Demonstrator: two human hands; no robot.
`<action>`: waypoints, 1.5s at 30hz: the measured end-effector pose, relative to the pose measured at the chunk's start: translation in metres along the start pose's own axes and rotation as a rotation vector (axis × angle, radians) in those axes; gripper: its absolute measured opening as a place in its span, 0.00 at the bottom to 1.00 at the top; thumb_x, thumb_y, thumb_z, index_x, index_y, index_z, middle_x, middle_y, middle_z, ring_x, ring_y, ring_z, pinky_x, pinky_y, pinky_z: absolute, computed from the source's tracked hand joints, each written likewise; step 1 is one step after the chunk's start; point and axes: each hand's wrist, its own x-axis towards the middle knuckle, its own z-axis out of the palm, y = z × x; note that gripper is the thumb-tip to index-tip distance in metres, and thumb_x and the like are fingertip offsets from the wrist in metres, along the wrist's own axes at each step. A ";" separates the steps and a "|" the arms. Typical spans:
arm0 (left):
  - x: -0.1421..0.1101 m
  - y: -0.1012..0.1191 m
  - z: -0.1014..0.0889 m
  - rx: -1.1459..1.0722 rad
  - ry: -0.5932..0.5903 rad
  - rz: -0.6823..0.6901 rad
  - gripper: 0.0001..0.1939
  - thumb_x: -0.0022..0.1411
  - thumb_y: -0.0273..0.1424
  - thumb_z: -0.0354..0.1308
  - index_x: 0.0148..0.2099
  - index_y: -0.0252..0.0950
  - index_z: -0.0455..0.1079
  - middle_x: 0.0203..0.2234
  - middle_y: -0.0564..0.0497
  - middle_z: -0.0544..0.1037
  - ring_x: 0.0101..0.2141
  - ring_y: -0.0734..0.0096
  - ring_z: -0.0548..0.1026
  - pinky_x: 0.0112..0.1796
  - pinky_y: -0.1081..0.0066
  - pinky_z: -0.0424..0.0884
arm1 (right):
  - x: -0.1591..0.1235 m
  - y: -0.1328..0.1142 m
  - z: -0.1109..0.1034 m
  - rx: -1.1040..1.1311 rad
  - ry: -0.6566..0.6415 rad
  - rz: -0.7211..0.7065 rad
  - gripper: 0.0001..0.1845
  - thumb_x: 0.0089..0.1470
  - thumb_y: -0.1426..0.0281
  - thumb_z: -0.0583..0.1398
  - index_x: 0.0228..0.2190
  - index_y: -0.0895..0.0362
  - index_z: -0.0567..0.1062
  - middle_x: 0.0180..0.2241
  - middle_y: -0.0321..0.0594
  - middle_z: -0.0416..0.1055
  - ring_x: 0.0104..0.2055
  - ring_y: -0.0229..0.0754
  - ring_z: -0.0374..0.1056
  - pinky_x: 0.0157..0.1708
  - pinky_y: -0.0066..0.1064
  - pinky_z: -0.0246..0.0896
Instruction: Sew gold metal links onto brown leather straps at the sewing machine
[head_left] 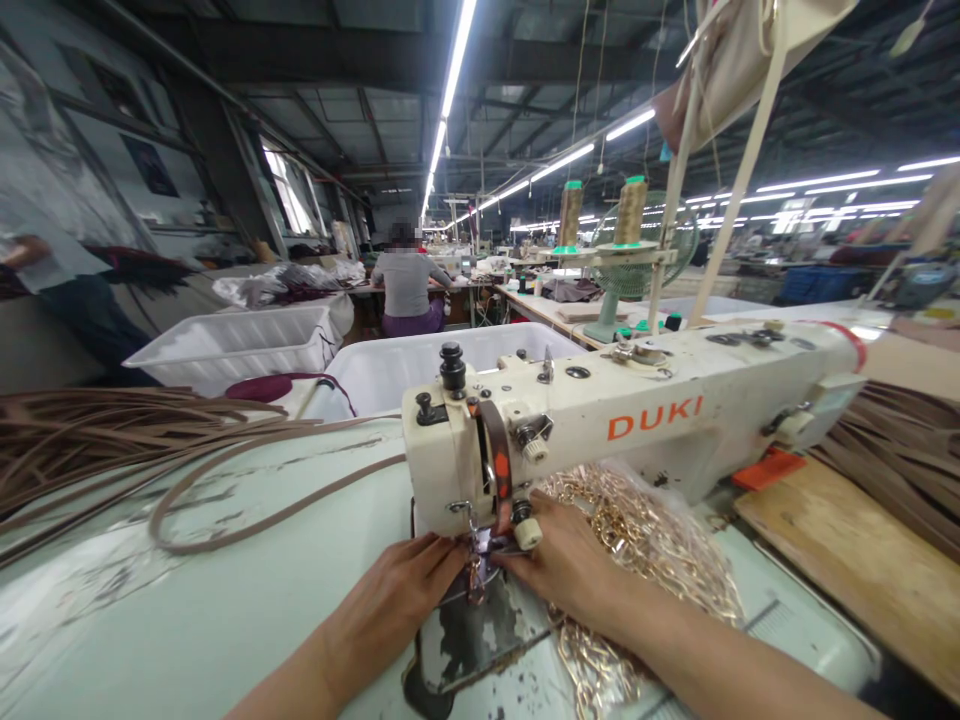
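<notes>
My left hand is at the left of the needle area of a white sewing machine, fingers pressed together and pointing at the presser foot. My right hand reaches in from the other side, its thumb close to the foot and its fingers partly behind a knob. What the fingertips pinch is hidden. A brown strap loops over the table at left and runs behind the machine head. Beside my right forearm lies a heap of gold chain, partly under clear plastic.
Many brown straps lie piled at the far left, more at the right by a wooden board. White bins stand behind the table. Thread cones and a fan rise behind the machine. A person sits ahead.
</notes>
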 end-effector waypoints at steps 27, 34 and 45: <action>0.012 -0.015 -0.008 -0.086 -0.102 -0.030 0.10 0.67 0.25 0.45 0.35 0.36 0.66 0.39 0.50 0.74 0.43 0.68 0.70 0.53 0.64 0.62 | -0.013 -0.025 -0.002 -0.324 -0.092 -0.617 0.08 0.63 0.69 0.50 0.38 0.59 0.66 0.32 0.39 0.69 0.31 0.39 0.65 0.24 0.29 0.56; 0.015 -0.011 -0.011 -0.036 -0.131 -0.062 0.08 0.66 0.26 0.47 0.35 0.36 0.66 0.34 0.51 0.74 0.37 0.69 0.72 0.49 0.65 0.65 | -0.012 -0.028 0.005 -0.379 -0.013 -0.677 0.08 0.61 0.76 0.49 0.41 0.62 0.65 0.36 0.45 0.67 0.35 0.42 0.65 0.24 0.29 0.56; -0.001 0.024 -0.013 0.104 -0.140 -0.228 0.20 0.57 0.15 0.49 0.50 0.36 0.68 0.39 0.46 0.74 0.38 0.60 0.73 0.39 0.61 0.72 | -0.002 0.006 -0.015 -0.065 -0.042 -0.048 0.06 0.56 0.69 0.56 0.33 0.59 0.72 0.34 0.42 0.71 0.35 0.40 0.68 0.34 0.27 0.57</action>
